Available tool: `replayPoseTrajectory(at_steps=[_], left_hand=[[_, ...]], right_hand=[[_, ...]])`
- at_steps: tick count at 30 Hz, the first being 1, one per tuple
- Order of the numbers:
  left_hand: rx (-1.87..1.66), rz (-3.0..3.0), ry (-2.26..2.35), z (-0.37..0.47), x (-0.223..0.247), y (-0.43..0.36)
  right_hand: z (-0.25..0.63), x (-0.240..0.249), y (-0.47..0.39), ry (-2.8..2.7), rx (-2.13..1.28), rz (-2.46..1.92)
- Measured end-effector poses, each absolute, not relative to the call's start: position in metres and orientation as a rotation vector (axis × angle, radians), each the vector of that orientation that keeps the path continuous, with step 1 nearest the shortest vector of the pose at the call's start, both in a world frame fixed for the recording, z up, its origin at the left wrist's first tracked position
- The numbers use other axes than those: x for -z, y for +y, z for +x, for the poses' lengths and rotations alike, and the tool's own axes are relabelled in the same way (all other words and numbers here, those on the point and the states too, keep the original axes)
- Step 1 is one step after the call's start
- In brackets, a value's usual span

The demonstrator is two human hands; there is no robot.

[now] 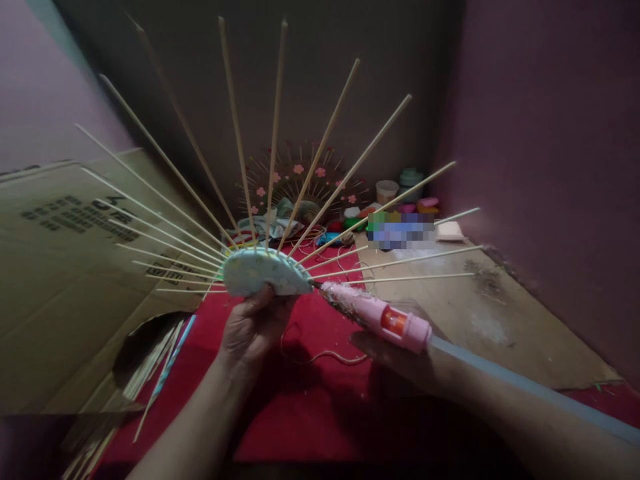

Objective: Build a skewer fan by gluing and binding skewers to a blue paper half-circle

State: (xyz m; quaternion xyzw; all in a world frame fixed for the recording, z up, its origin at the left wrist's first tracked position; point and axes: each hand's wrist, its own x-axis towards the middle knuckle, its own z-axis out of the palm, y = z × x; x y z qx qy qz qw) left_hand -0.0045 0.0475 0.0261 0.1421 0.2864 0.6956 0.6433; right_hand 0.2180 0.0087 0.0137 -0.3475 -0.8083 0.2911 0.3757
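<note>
My left hand (255, 323) grips the flat lower edge of a pale, patterned half-round base (265, 273), thumb on its front. Thin wooden sticks (320, 153) fan out from the curved edge of the base, several of them reaching upward and to both sides. In my right hand (400, 357) is a pink hot glue gun (370, 312) with an orange window; its fingers wrap beneath the body. The gun's dark nozzle points at the right corner of the base; whether it touches cannot be told. A long translucent glue stick (525, 387) runs out of its back over my forearm.
Cardboard (55, 267) stands at the left, with loose sticks (155, 360) by its cut-out. A red cloth (320, 413) covers the surface. Behind are a flower-decorated stick fan (300, 173), tubs (387, 191) and clutter. A brown board (480, 320) lies at right between purple walls.
</note>
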Motion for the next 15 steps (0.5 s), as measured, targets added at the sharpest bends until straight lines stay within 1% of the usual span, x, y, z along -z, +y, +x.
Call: replayPoseTrajectory(at_steps=[8,15], left_hand=[[-1.597,0.348,0.624,-0.004,-0.0269,0.0485],[-1.596,0.361,0.631,-0.0036,-0.0257,0.0474]], right_hand=[[0.2194,-0.0163,0.0079,-2.056,-0.777,-0.835],[0.2187,-0.015,0.006,-2.046,-0.78,-0.88]])
